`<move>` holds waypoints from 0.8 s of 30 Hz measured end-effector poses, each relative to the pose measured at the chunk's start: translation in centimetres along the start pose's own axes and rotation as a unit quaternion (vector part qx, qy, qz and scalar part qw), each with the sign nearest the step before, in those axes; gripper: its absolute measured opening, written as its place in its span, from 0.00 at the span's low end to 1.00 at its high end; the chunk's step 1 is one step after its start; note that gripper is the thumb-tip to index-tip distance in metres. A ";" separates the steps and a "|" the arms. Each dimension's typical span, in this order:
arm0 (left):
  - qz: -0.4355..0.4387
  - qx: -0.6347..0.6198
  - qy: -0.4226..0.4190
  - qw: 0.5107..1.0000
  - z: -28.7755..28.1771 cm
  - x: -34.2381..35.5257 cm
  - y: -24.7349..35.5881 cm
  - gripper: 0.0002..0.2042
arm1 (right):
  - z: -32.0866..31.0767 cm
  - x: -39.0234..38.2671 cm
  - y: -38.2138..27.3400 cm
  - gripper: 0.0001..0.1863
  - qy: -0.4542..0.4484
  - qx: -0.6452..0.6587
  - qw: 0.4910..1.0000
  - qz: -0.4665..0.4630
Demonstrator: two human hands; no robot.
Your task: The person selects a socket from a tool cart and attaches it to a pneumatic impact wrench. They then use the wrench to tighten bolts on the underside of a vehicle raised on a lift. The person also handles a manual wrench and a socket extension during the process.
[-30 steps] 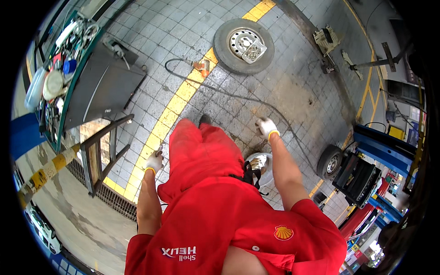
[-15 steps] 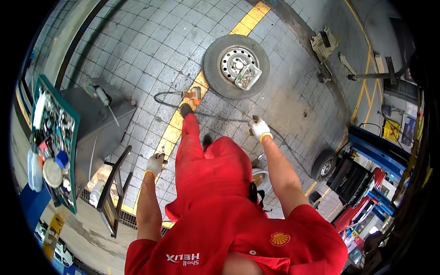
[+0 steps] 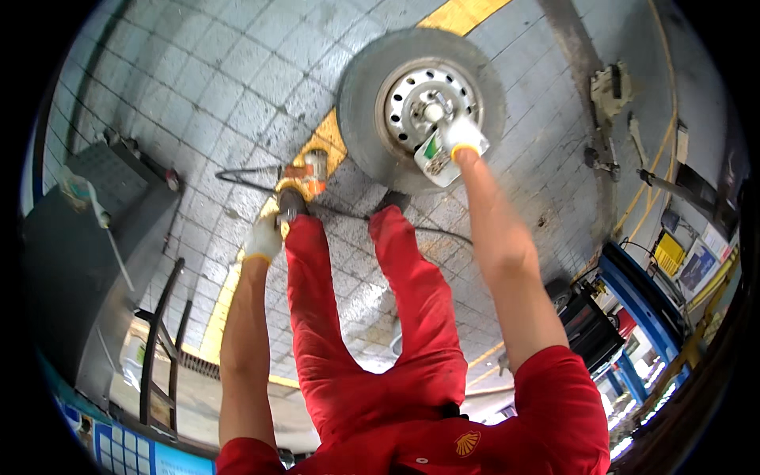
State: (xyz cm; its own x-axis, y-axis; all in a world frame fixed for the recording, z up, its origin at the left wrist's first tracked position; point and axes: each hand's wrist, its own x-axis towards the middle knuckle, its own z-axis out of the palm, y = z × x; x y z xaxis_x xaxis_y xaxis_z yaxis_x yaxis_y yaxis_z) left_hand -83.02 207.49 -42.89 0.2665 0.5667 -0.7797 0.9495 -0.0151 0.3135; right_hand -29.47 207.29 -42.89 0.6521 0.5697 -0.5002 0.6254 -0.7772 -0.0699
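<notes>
A tyre on a grey steel wheel rim lies flat on the floor ahead. My gloved right hand is over the rim, smeared by motion, at a small clear tray of little metal parts. Whether its fingers grip anything is unclear. Lower and to the left, my gloved left hand hangs beside my boot with its fingers curled round a small greyish thing too indistinct to name. Just beyond that boot, an orange-and-metal impact wrench with a dark air hose rests on the tiles.
A grey metal cabinet stands at the left with a long thin tool on it. Below it is a dark metal frame. At the right are a pale bracket-like part, a metal bar and a blue lift beam.
I have stepped closer to the wheel and bent lower. My right hand has reached forward to the tray on the rim. My left hand has moved forward toward the impact wrench.
</notes>
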 end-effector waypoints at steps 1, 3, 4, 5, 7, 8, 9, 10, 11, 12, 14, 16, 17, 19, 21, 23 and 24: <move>-0.003 -0.009 0.007 1.000 0.6 2.5 1.0 0.17 | 1.0 2.6 -0.4 0.30 -0.025 -0.016 0.999 0.012; 0.001 0.071 0.040 0.997 1.2 7.4 3.1 0.18 | 4.4 7.5 0.9 0.29 -0.056 -0.088 0.994 -0.013; -0.011 0.112 0.047 0.992 2.2 9.8 3.4 0.19 | 5.7 9.4 1.1 0.29 -0.079 -0.138 0.987 -0.039; -0.003 0.130 0.036 0.991 2.2 11.8 4.6 0.19 | 7.0 10.8 1.5 0.28 -0.071 -0.166 0.983 -0.035; 0.018 0.174 0.043 0.984 3.1 15.0 4.5 0.17 | 8.0 12.0 0.2 0.26 -0.084 -0.216 0.972 -0.049; 0.038 0.200 0.058 0.977 4.0 16.4 4.1 0.15 | 7.9 12.0 -0.5 0.24 -0.103 -0.237 0.964 -0.060; 0.041 0.236 0.056 0.969 4.2 17.7 4.9 0.14 | 8.6 12.9 0.2 0.24 -0.107 -0.249 0.961 -0.060; 0.047 0.265 0.040 0.962 4.8 18.8 4.2 0.13 | 8.9 13.4 0.1 0.26 -0.115 -0.255 0.958 -0.055; 0.059 0.293 0.024 0.954 5.3 20.4 3.6 0.13 | 9.4 14.1 0.9 0.26 -0.113 -0.242 0.963 -0.031; 0.071 0.321 0.009 0.944 5.8 21.6 3.1 0.13 | 10.0 14.9 1.5 0.27 -0.110 -0.229 0.967 -0.006; 0.073 0.402 -0.054 0.911 6.8 23.8 2.5 0.14 | 10.8 16.7 3.3 0.25 -0.078 -0.211 0.974 -0.020; 0.104 0.459 -0.055 0.881 7.9 25.7 1.5 0.14 | 11.1 18.3 4.7 0.27 -0.075 -0.196 0.977 -0.040; 0.086 0.462 -0.091 0.878 8.5 26.1 1.3 0.14 | 11.5 18.5 5.2 0.27 -0.065 -0.215 0.973 -0.050; 0.046 0.468 -0.152 0.869 8.9 27.3 1.4 0.16 | 12.1 17.8 5.3 0.29 -0.058 -0.245 0.965 -0.069; 0.058 0.463 -0.242 0.851 7.2 26.4 5.0 0.18 | 11.5 16.1 5.0 0.26 -0.002 -0.233 0.969 -0.085; 0.074 0.429 -0.238 0.868 7.0 23.6 7.2 0.20 | 10.0 14.7 6.0 0.27 0.046 -0.194 0.971 -0.134; 0.064 0.424 -0.229 0.874 7.3 22.4 7.7 0.21 | 8.9 13.4 5.4 0.30 0.073 -0.166 0.969 -0.170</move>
State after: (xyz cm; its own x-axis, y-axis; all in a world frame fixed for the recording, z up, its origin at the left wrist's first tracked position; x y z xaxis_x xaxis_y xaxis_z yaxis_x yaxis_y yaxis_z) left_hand -68.56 214.00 -61.91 0.2329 0.1298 -0.9638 0.6369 -0.7693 0.0503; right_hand -21.18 208.38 -57.69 0.4235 0.8276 -0.3685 0.9017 -0.4240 0.0840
